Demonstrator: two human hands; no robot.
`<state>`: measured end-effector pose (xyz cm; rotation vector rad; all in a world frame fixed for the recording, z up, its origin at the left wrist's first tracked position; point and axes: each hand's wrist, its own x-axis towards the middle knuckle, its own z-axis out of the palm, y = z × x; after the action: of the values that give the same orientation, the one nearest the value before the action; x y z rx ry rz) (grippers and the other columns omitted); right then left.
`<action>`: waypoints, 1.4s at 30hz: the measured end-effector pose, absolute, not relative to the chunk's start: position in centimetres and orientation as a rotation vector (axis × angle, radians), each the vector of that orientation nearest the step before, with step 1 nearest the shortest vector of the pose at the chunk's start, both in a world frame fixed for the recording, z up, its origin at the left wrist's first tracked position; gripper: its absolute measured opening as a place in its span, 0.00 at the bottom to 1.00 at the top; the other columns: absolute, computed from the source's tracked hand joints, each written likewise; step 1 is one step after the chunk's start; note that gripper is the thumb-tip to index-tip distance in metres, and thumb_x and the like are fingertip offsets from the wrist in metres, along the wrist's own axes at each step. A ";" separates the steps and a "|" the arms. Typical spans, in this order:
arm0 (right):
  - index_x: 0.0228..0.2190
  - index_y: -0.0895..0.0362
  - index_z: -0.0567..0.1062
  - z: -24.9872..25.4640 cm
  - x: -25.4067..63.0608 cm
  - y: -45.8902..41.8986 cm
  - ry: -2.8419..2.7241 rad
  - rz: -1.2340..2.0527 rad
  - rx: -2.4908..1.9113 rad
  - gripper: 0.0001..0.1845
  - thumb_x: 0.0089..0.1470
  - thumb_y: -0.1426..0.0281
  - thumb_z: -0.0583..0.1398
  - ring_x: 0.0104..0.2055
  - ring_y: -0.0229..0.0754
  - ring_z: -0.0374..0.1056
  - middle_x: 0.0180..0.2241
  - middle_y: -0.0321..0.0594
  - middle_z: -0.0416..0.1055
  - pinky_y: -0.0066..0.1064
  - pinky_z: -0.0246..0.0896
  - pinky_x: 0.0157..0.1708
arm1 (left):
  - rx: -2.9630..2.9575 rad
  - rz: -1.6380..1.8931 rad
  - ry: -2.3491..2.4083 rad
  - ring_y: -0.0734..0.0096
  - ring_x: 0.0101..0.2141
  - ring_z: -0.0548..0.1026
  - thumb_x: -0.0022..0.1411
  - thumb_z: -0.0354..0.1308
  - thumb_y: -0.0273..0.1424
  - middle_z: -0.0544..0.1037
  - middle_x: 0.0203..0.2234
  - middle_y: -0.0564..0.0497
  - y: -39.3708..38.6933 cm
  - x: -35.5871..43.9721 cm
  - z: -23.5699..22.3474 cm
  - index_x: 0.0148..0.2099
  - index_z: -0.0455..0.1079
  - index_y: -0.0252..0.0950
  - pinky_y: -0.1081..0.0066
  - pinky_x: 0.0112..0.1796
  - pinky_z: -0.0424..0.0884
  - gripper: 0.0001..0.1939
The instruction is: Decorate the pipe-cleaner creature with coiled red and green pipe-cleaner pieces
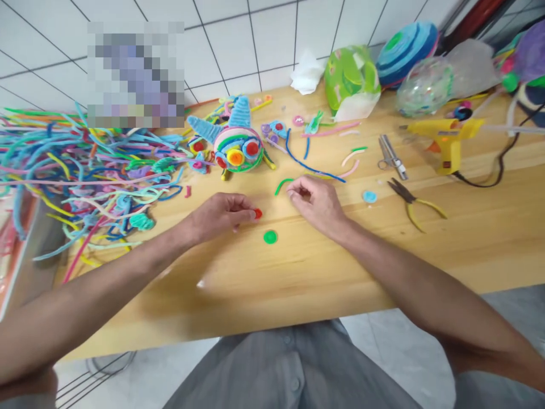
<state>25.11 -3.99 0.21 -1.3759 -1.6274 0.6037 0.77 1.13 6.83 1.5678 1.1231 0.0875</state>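
Note:
My left hand (225, 216) pinches a small red pipe-cleaner disc (258, 213) between thumb and fingers, just above the table. The fingers of my right hand (315, 201) are closed at the end of a short, bent green pipe cleaner (281, 184), which curves out to the left. Below and between both hands lies a flat green coiled disc (270, 237). Behind them stands a pipe-cleaner figure (238, 145) with light blue ears, a striped round head and red and orange discs on its front. A light blue disc (369, 196) rests right of my right hand.
A heap of coloured pipe cleaners (123, 176) covers the table's left. To the right lie pliers (413, 201) with yellow handles, scissors (392, 156) and a yellow glue gun (447, 139) with a black cord. A green package (352, 79) and a blue striped ball (406, 54) stand by the tiled wall.

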 end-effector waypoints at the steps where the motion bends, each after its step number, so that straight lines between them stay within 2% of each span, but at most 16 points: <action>1: 0.30 0.54 0.76 0.2 25.1 -4.0 -1.629 0.605 -1.373 0.06 0.57 0.74 0.60 0.33 0.41 0.70 0.30 0.36 0.77 0.34 0.64 0.38 | 1.559 0.063 1.120 0.75 0.22 0.71 0.57 0.69 0.39 0.81 0.25 0.51 1.3 1.0 6.9 0.34 0.81 0.37 0.76 0.23 0.65 0.10; 5: 0.31 0.54 0.77 0.0 25.1 -3.9 -1.624 0.612 -1.372 0.06 0.57 0.75 0.60 0.34 0.41 0.71 0.31 0.37 0.78 0.34 0.65 0.38 | 1.530 -0.023 1.097 0.74 0.21 0.71 0.56 0.68 0.37 0.81 0.23 0.50 2.0 2.3 6.7 0.31 0.80 0.38 0.77 0.20 0.61 0.08; 11: 0.32 0.55 0.77 -0.3 25.1 -3.9 -1.635 0.615 -1.364 0.06 0.58 0.75 0.60 0.34 0.41 0.71 0.32 0.38 0.78 0.33 0.62 0.37 | 1.474 -0.086 1.153 0.79 0.16 0.64 0.53 0.68 0.34 0.80 0.21 0.49 2.9 3.5 6.5 0.27 0.78 0.36 0.77 0.17 0.54 0.07; 17: 0.31 0.54 0.77 -0.4 25.1 -3.7 -1.656 0.603 -1.357 0.06 0.58 0.76 0.60 0.35 0.41 0.70 0.32 0.38 0.78 0.34 0.62 0.38 | 1.477 -0.229 1.149 0.77 0.17 0.65 0.52 0.67 0.35 0.80 0.21 0.47 3.7 3.9 7.0 0.22 0.77 0.36 0.75 0.18 0.56 0.10; 27: 0.31 0.54 0.76 -0.3 24.9 -3.8 -1.655 0.606 -1.362 0.06 0.58 0.75 0.61 0.35 0.41 0.70 0.32 0.38 0.78 0.34 0.61 0.38 | 1.472 -0.285 1.149 0.76 0.15 0.66 0.52 0.68 0.35 0.81 0.20 0.46 4.3 4.4 6.9 0.22 0.78 0.37 0.74 0.17 0.57 0.10; 34: 0.31 0.53 0.77 -0.3 25.0 -3.8 -1.660 0.633 -1.348 0.06 0.58 0.74 0.60 0.35 0.42 0.69 0.33 0.38 0.77 0.36 0.61 0.39 | 1.466 -0.277 1.115 0.75 0.16 0.68 0.51 0.69 0.38 0.82 0.22 0.44 4.4 4.5 7.2 0.23 0.79 0.37 0.74 0.17 0.60 0.11; 42: 0.31 0.53 0.77 -0.4 25.0 -3.7 -1.662 0.624 -1.356 0.06 0.58 0.74 0.61 0.36 0.42 0.69 0.33 0.38 0.78 0.35 0.61 0.39 | 1.411 -0.168 1.117 0.74 0.18 0.69 0.52 0.72 0.36 0.81 0.21 0.45 4.4 3.5 8.0 0.24 0.78 0.36 0.74 0.18 0.62 0.11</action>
<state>25.01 -3.75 -0.38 -1.3556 -1.6623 0.6236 3.53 4.40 7.99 1.4109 1.1175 -0.1683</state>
